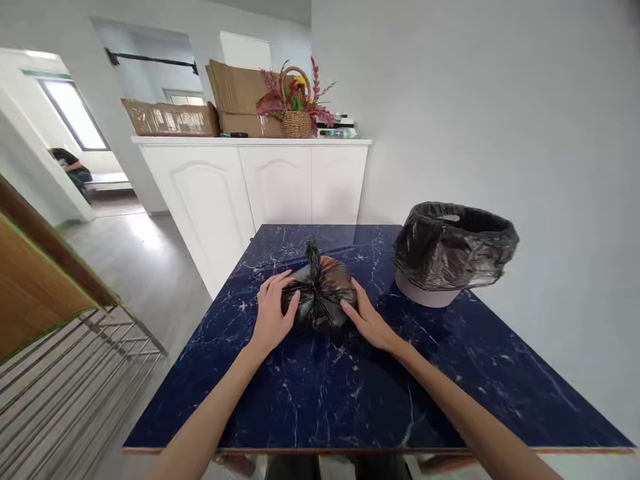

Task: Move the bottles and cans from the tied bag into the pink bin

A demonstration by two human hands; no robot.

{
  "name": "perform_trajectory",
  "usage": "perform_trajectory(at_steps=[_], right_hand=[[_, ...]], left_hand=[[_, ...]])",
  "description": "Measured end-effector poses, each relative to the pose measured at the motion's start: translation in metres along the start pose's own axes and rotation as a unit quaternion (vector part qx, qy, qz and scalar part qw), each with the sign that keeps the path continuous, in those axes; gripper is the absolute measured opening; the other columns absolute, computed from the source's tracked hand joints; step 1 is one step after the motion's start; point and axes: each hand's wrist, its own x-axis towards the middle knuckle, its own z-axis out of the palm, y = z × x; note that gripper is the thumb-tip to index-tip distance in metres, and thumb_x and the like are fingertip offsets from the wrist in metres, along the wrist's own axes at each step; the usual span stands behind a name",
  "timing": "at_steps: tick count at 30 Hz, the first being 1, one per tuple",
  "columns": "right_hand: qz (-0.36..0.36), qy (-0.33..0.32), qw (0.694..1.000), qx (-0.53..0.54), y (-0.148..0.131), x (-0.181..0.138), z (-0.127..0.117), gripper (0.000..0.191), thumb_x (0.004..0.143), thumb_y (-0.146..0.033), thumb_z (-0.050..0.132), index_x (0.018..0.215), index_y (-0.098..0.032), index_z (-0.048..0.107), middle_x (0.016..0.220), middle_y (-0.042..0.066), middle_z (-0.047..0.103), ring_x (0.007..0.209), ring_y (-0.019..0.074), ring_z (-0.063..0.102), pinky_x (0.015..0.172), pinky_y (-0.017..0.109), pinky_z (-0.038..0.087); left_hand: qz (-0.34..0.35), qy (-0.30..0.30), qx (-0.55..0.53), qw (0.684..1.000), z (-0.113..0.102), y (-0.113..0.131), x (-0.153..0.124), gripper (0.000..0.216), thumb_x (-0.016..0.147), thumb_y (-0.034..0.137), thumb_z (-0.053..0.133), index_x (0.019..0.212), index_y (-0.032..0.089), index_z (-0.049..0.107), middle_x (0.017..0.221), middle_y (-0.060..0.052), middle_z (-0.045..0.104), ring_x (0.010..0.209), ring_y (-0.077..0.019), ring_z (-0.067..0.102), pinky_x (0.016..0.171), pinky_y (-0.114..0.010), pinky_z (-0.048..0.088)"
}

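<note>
As left hand [273, 308] & right hand [371, 320] clasp its sides, knotted black bag [325, 293] sits on blue table [320, 400]

Standing nearby, I see two bare forearms reach in from the near edge; L hand curves round the bag's left side, fingers together along the flank, thumb on the front; R hand mirrors it on the right, thumb laid on top; so the bag is held btwn the two, resting approx mid-table, its twisted tail pointing up & away from the person; a red-orange patch shows thru the thin plastic, but I can't tell what's inside.

To the right, well apart from the bag, stands a pale bin [425, 292], upright, w/ a black liner [450, 257] folded over its rim; the tabletop is glossy dark blue w/ white marble-style veins; beyond its far edge is a white cabinet [200, 190], topped L to R by a taped box [165, 119], taller cardboard [243, 93] & a wicker basket [297, 125] of red & yellow flowers; at far left, a metal rack [125, 327] by a wooden panel [45, 273]; in the bkgd, thru a doorway, a partly hidden person [73, 163] nr a bright window [75, 113].
</note>
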Motion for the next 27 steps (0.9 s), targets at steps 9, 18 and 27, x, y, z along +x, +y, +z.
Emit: perform_trajectory(at_steps=[9,18,27], right_hand=[[-0.118,0.087,0.984,-0.098,-0.005,-0.01,0.004,0.064,0.112,-0.053,0.042,0.171,-0.043,0.018,0.18,0.003,0.016,0.164,0.032,0.026,0.129,0.058,0.038],[-0.267,0.161,0.932,-0.183,-0.023,-0.015,0.008,0.053,0.106,-0.029,0.057,0.157,-0.033,0.045,0.168,0.012,0.037,0.158,0.0359,0.036,0.127,0.059,0.042],[-0.299,0.173,0.915,-0.207,-0.031,-0.017,0.009,0.051,0.102,-0.025,0.062,0.151,-0.034,0.052,0.166,0.011,0.04,0.155,0.0377,0.041,0.123,0.06,0.047]], left_hand=[[0.07,-0.02,-0.003,0.997,0.003,0.008,0.003,0.033,0.109,0.025,0.052,0.142,0.028,0.054,0.138,-0.011,0.068,0.137,-0.0302,0.056,0.115,-0.052,0.043],[0.103,0.002,-0.011,0.995,0.004,0.013,0.001,0.022,0.103,0.019,0.061,0.125,0.024,0.06,0.112,-0.008,0.071,0.113,-0.0271,0.063,0.1,-0.044,0.05],[0.153,0.041,-0.041,0.986,0.004,0.017,0.004,0.021,0.101,0.016,0.068,0.118,0.025,0.061,0.103,-0.005,0.074,0.101,-0.0236,0.068,0.092,-0.041,0.053]])
